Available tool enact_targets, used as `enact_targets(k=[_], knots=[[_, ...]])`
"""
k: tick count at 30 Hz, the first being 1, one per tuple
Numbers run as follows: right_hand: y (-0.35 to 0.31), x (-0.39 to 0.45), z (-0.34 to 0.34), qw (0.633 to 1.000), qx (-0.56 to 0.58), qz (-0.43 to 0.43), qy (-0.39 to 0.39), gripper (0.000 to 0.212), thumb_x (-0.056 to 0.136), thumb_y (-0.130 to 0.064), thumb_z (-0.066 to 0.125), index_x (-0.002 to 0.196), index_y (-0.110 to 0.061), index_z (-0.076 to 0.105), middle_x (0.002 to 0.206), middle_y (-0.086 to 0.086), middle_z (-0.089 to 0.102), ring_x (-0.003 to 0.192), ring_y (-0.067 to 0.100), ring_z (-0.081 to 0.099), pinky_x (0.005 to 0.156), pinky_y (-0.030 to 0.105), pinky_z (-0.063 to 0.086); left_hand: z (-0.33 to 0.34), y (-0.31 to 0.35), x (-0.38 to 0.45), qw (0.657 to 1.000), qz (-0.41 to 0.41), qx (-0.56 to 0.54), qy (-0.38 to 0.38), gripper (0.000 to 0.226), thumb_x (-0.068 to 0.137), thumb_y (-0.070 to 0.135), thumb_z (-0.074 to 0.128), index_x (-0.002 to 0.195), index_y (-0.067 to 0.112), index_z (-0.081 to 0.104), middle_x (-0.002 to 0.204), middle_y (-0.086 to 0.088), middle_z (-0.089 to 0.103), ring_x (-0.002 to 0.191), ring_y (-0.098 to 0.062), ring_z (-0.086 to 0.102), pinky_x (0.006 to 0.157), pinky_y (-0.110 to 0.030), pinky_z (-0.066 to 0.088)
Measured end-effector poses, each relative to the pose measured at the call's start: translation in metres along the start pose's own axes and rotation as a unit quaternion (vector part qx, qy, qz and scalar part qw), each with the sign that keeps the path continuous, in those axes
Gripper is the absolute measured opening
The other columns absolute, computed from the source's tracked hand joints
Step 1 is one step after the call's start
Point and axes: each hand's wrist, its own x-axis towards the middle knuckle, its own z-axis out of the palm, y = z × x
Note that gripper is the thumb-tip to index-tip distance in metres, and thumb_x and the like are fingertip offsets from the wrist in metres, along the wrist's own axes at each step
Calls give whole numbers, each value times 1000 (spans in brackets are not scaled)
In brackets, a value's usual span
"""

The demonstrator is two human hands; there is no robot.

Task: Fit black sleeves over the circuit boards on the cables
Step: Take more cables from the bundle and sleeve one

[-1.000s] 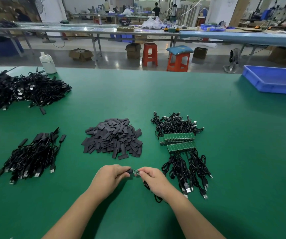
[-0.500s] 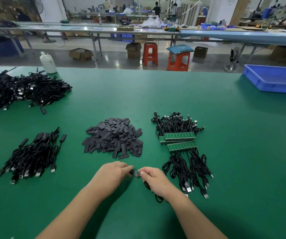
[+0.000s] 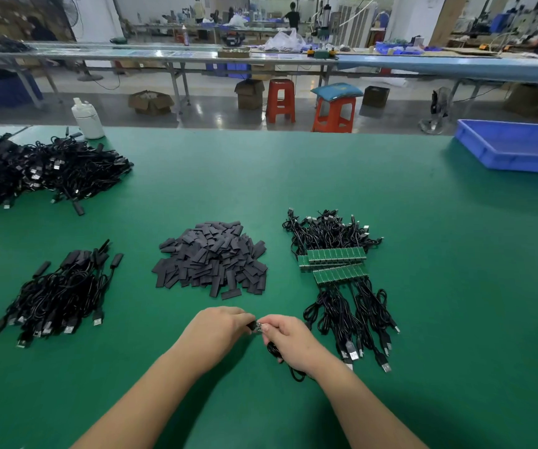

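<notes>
No text or label is legible anywhere.

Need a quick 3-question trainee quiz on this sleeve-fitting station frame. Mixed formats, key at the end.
1. True or false: the pile of loose black sleeves lies between the sleeved cables and the bare green boards.
2. Multiple choice: the left hand pinches A) a black sleeve B) the white bottle C) nothing.
3. Fill in: the right hand holds a small ____ on a black cable.

Key: 1 true. 2 A. 3 circuit board, partly showing between the hands; the blue tray plays no part.
</notes>
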Motion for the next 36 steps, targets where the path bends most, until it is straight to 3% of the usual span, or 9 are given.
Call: enact_targets(k=[7, 10, 13, 16, 21, 28, 30, 34, 36], knots=[[2, 2, 0, 1000, 14, -1, -24, 34, 106, -25, 41, 138, -28, 50, 77, -15, 62, 71, -1, 56, 61, 19, 50, 11, 1, -3, 999, -10, -43, 4, 29, 96, 29, 57, 125, 30, 60, 103, 6, 68, 88, -20, 65, 75, -32, 49], [3, 2, 0, 999, -11, -16, -29, 45, 106, -28, 40, 150, -27, 36, 81, -17, 63, 98, 9, 62, 81, 20, 51, 15, 1, -1, 998, -11, -54, 11, 25, 96, 28, 57, 120, 28, 62, 104, 7, 68, 89, -20, 66, 78, -33, 50], [5, 4, 0, 999, -22, -30, -29, 45, 105, -28, 40, 151, -28, 36, 81, -19, 63, 100, 8, 62, 99, 24, 45, 15, 1, -2, 996, -16, -84, 26, 26, 96, 24, 59, 121, 25, 65, 103, 7, 70, 90, -16, 66, 81, -29, 50], [5, 3, -2, 999, -16, -36, -31, 44, 105, -27, 41, 149, -29, 38, 80, -19, 63, 98, 4, 61, 103, 25, 41, 13, 3, -4, 990, -28, -130, 54, 20, 93, 18, 64, 111, 20, 72, 98, 7, 73, 86, -10, 67, 82, -24, 50], [-1, -2, -4, 999, -5, -34, -38, 42, 105, -23, 41, 148, -27, 40, 83, -14, 62, 99, 1, 61, 106, 22, 37, 12, 4, -7, 986, -35, -148, 72, 16, 93, 18, 66, 106, 22, 73, 94, 12, 73, 82, -3, 65, 79, -19, 50], [-3, -3, -5, 999, -5, -30, -41, 40, 105, -18, 41, 145, -23, 44, 80, -13, 60, 92, 1, 58, 100, 20, 42, 12, 6, -2, 998, 44, -23, 39, 25, 88, 17, 63, 110, 28, 65, 95, 10, 67, 81, -13, 63, 68, -28, 51], [-2, -3, -5, 999, -5, -28, -43, 40, 105, -19, 42, 144, -23, 45, 78, -14, 60, 93, 3, 59, 98, 19, 42, 11, 6, -2, 998, 48, -27, 43, 21, 91, 19, 60, 109, 27, 65, 96, 9, 67, 81, -15, 63, 68, -30, 51], [1, 0, -5, 999, 11, -17, -47, 37, 105, -21, 42, 142, -26, 47, 77, -16, 61, 93, 13, 61, 97, 32, 46, 9, 10, -5, 994, 40, -70, 68, 17, 90, 17, 63, 106, 20, 70, 94, 7, 72, 81, -14, 66, 69, -27, 53], [2, 1, -5, 998, 30, -5, -54, 37, 105, -22, 41, 141, -28, 47, 78, -18, 63, 92, 3, 60, 89, 28, 49, 8, 12, -6, 992, 20, -96, 78, 18, 90, 14, 65, 106, 19, 72, 95, 8, 73, 82, -10, 67, 72, -23, 52]])
